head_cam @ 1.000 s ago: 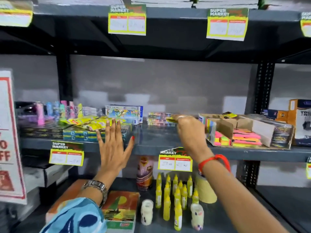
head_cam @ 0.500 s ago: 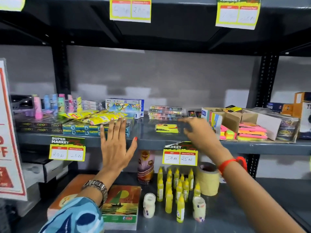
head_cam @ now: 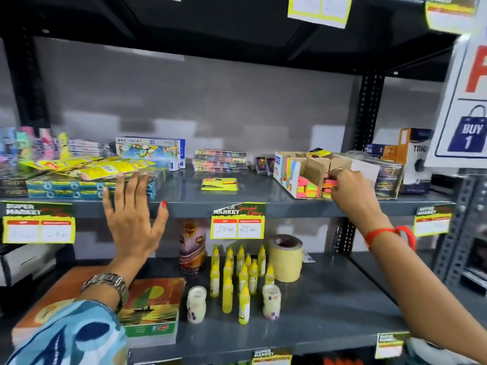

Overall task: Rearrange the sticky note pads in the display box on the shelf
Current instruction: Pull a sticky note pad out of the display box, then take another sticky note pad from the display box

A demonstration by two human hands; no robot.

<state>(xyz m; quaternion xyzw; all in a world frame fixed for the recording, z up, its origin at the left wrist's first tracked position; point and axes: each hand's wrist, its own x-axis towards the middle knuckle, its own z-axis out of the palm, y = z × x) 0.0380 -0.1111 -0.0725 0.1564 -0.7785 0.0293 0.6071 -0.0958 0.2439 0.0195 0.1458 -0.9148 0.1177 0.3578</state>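
An open cardboard display box (head_cam: 285, 169) stands on the middle shelf (head_cam: 184, 204), right of centre. It holds neon pink, orange and yellow sticky note pads (head_cam: 308, 189) behind a cardboard divider. My right hand (head_cam: 350, 192) reaches into the box from the front, its fingers pinched on a pink pad in the stack. A single yellow sticky note pad (head_cam: 219, 184) lies flat on the shelf, left of the box. My left hand (head_cam: 133, 219) is held up open with its fingers spread in front of the shelf edge, holding nothing.
Blue and yellow packs (head_cam: 87, 185) and crayon boxes (head_cam: 152, 151) fill the shelf's left part. Boxes (head_cam: 413, 159) and a hanging sign (head_cam: 466, 101) sit at the right. Below stand several yellow glue bottles (head_cam: 237, 275), a tape roll (head_cam: 286, 258) and a notebook (head_cam: 150, 306).
My right hand has left the yellow pad on the shelf and moved right into the display box, closing on a pad there. My left hand has stayed open in place.
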